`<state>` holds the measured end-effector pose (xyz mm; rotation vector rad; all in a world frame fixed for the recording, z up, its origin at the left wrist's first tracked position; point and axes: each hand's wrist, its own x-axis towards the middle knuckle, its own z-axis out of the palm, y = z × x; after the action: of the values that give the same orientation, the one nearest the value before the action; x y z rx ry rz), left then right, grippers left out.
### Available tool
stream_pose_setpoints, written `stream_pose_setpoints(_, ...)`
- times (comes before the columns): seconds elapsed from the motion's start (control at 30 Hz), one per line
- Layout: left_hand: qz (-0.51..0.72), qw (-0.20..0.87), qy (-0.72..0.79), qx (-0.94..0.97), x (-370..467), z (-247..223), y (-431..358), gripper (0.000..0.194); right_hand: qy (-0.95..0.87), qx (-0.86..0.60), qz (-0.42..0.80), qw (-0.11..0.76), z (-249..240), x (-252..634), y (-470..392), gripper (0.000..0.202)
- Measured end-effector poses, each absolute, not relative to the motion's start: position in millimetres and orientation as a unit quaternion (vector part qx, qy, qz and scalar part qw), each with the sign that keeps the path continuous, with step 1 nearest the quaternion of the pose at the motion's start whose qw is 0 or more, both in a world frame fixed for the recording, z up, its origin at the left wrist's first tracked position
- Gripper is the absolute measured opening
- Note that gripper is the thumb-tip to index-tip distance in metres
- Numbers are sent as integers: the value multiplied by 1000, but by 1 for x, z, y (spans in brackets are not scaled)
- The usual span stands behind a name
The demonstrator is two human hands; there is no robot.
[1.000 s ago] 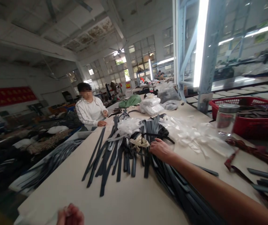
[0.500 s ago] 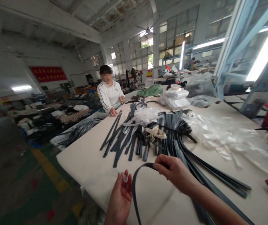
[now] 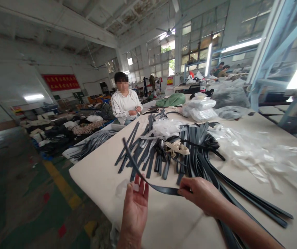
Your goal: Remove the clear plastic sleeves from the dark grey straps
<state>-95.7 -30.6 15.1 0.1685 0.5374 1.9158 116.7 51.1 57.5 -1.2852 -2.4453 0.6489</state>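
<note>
A dark grey strap (image 3: 161,188) is pinched near its middle by my right hand (image 3: 201,193), whose fingers are closed over it. From there the strap sags to the left, then curves up past the fingertips of my left hand (image 3: 135,207), its free end in the air. My left hand faces palm up and pinches a thin clear plastic bag (image 3: 122,187) between thumb and fingers. Whether the strap touches the left fingers I cannot tell. Many similar straps (image 3: 195,152) lie bundled on the table just beyond both hands.
The pale table (image 3: 96,176) also bears white plastic wrap (image 3: 164,128), a cream cloth band (image 3: 177,148), clear plastic sheets (image 3: 254,152) and a green cloth (image 3: 170,100). Across it, a person in white (image 3: 125,103) works beside a bin of straps (image 3: 96,140).
The strap's end has swung from hanging down beside my left hand to pointing up beyond it. My left hand has risen slightly. The other person's hands have come together.
</note>
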Motion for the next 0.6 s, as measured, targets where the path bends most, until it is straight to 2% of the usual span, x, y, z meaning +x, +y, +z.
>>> stream_pose_setpoints(0.13,819,527,224,39,-107,18,-28,27,-862,-462,186,93,59,119,53,21)
stream_pose_setpoints(0.27,793,526,307,6,-92,3,-37,14,-853,-475,180,117,67,119,52,22)
stream_pose_setpoints(0.4,716,615,329,3,-59,-16,-51,10,-848,-465,189,171,72,111,40,22)
stream_pose_setpoints(0.5,694,649,310,31,-44,-18,-51,15,-864,-439,198,146,73,103,27,22)
stream_pose_setpoints(0.6,722,613,320,19,-55,-6,-37,19,-885,-412,188,107,74,103,22,17)
